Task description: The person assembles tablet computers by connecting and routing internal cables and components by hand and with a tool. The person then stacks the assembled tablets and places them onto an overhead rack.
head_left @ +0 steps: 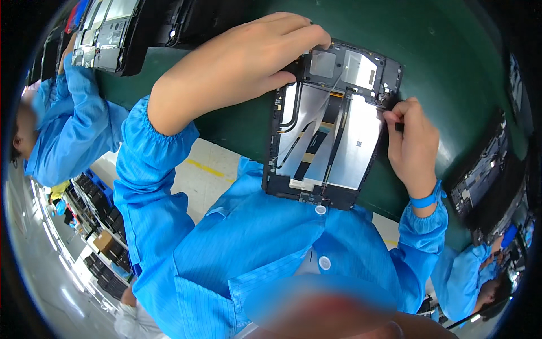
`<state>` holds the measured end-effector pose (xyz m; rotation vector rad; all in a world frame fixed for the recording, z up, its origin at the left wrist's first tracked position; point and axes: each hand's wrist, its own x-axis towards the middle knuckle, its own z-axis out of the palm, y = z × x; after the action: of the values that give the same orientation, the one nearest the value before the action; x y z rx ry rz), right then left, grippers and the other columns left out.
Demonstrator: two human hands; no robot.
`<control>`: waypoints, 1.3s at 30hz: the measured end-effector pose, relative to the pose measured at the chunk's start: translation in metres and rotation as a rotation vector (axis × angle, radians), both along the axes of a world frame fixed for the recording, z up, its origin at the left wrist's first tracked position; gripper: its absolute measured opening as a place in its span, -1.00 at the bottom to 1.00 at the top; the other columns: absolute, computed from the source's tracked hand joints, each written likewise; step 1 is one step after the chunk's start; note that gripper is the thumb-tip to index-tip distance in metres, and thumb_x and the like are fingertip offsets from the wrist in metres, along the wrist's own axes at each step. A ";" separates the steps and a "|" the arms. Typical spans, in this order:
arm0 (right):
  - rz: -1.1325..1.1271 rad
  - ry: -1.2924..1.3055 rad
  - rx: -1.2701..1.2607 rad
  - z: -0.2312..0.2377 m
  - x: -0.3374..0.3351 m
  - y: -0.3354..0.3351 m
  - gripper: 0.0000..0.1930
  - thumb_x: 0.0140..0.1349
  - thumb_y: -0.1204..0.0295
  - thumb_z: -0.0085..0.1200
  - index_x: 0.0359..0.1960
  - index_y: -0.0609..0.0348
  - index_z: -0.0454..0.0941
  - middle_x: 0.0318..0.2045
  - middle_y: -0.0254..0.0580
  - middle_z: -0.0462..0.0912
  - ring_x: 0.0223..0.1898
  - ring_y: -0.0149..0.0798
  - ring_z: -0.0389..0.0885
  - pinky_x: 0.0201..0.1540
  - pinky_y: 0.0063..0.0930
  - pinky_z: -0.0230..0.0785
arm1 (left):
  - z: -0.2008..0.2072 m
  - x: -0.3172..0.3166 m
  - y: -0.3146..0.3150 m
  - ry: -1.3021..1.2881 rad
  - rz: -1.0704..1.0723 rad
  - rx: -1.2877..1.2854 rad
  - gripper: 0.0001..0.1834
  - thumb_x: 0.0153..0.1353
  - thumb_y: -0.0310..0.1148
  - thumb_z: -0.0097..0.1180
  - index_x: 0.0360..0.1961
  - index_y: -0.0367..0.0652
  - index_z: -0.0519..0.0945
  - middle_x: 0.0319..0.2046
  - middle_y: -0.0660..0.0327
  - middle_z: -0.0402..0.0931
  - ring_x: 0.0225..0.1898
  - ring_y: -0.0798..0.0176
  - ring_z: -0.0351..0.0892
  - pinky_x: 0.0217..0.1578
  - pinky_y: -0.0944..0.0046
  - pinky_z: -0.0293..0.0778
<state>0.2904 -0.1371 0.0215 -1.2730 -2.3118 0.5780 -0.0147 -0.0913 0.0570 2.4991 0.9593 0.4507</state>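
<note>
An opened tablet [353, 141] lies in front of me, its lower edge close to my blue work jacket. Its back is off, so silver plates, a dark frame and black and orange ribbon cables show. My left hand [271, 51] grips the tablet's upper left corner, thumb at the side and fingers over the top edge. At the tablet's right edge, below its upper corner, my right hand [413, 135] is closed in a pinch. A small black bit shows between those fingers, too small to name. A blue band circles my right wrist.
The tablet is over a green tabletop [440, 62]. Other opened tablets [107, 39] stand at the far left, and more opened devices [480, 169] lie at the right. Co-workers in blue sleeves [84, 124] sit on both sides. Shelves with dark parts [104, 212] are at the lower left.
</note>
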 end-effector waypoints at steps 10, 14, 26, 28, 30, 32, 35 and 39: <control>-0.027 -0.073 0.068 -0.001 0.004 0.006 -0.73 0.08 0.60 0.31 -0.29 0.18 0.42 -0.39 -0.10 0.60 -0.42 0.04 0.65 -0.44 -0.18 0.45 | 0.005 0.041 0.006 -0.195 -0.060 0.161 -0.57 -0.02 -0.64 0.25 -0.05 -0.22 0.60 -0.04 0.01 0.58 0.05 -0.12 0.55 0.09 0.03 0.49; -0.034 -0.083 0.063 0.000 0.004 0.006 -0.75 0.09 0.59 0.29 -0.29 0.18 0.43 -0.38 -0.11 0.61 -0.41 0.04 0.66 -0.44 -0.17 0.46 | -0.021 0.074 0.011 -0.166 -0.136 0.245 -0.64 0.10 -0.49 0.26 -0.02 -0.19 0.65 0.08 0.05 0.58 0.24 -0.05 0.50 0.29 0.03 0.41; -0.020 -0.051 0.048 0.001 0.006 0.006 -0.75 0.07 0.56 0.24 -0.30 0.19 0.39 -0.35 -0.12 0.61 -0.33 0.01 0.68 -0.37 -0.17 0.49 | -0.025 0.078 0.031 -0.126 -0.224 -0.076 -0.61 0.18 -0.42 0.26 0.06 -0.15 0.67 0.26 0.01 0.47 0.42 -0.20 0.28 0.43 -0.17 0.15; -0.021 -0.051 0.053 0.001 0.006 0.007 -0.75 0.07 0.55 0.24 -0.30 0.19 0.39 -0.35 -0.12 0.61 -0.32 0.01 0.68 -0.37 -0.17 0.49 | -0.010 0.079 0.038 -0.109 -0.296 -0.224 -0.55 0.22 -0.41 0.22 0.15 -0.25 0.59 0.29 -0.09 0.39 0.43 -0.33 0.20 0.43 -0.23 0.09; -0.023 -0.050 0.056 0.000 0.006 0.007 -0.75 0.07 0.55 0.25 -0.30 0.19 0.39 -0.35 -0.12 0.60 -0.32 0.01 0.68 -0.37 -0.18 0.49 | 0.000 0.081 0.038 -0.112 -0.272 -0.326 -0.62 0.21 -0.38 0.27 0.07 -0.23 0.69 0.31 -0.08 0.41 0.43 -0.32 0.24 0.43 -0.21 0.14; -0.018 -0.038 0.047 0.000 0.007 0.007 -0.74 0.06 0.55 0.25 -0.28 0.19 0.40 -0.35 -0.12 0.60 -0.31 0.00 0.68 -0.37 -0.17 0.49 | 0.001 0.082 0.035 -0.080 -0.244 -0.355 -0.61 0.22 -0.37 0.27 0.07 -0.23 0.68 0.31 -0.08 0.41 0.43 -0.32 0.23 0.43 -0.22 0.14; -0.014 -0.031 0.050 -0.001 0.007 0.006 -0.73 0.05 0.55 0.26 -0.27 0.18 0.42 -0.35 -0.13 0.61 -0.31 0.00 0.68 -0.37 -0.17 0.49 | 0.002 0.083 0.034 -0.045 -0.209 -0.386 -0.61 0.22 -0.36 0.27 0.08 -0.23 0.68 0.30 -0.09 0.41 0.44 -0.32 0.22 0.43 -0.21 0.13; -0.015 -0.038 0.063 -0.002 0.008 0.006 -0.73 0.04 0.54 0.26 -0.26 0.17 0.43 -0.34 -0.13 0.61 -0.32 0.00 0.68 -0.37 -0.16 0.49 | 0.002 0.083 0.039 -0.084 -0.273 -0.323 -0.61 0.21 -0.36 0.28 0.07 -0.23 0.69 0.29 -0.09 0.43 0.44 -0.30 0.23 0.43 -0.21 0.13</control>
<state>0.2984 -0.1311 0.0196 -1.2812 -2.3303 0.4761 0.0683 -0.0527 0.0587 2.2516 0.5920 0.2854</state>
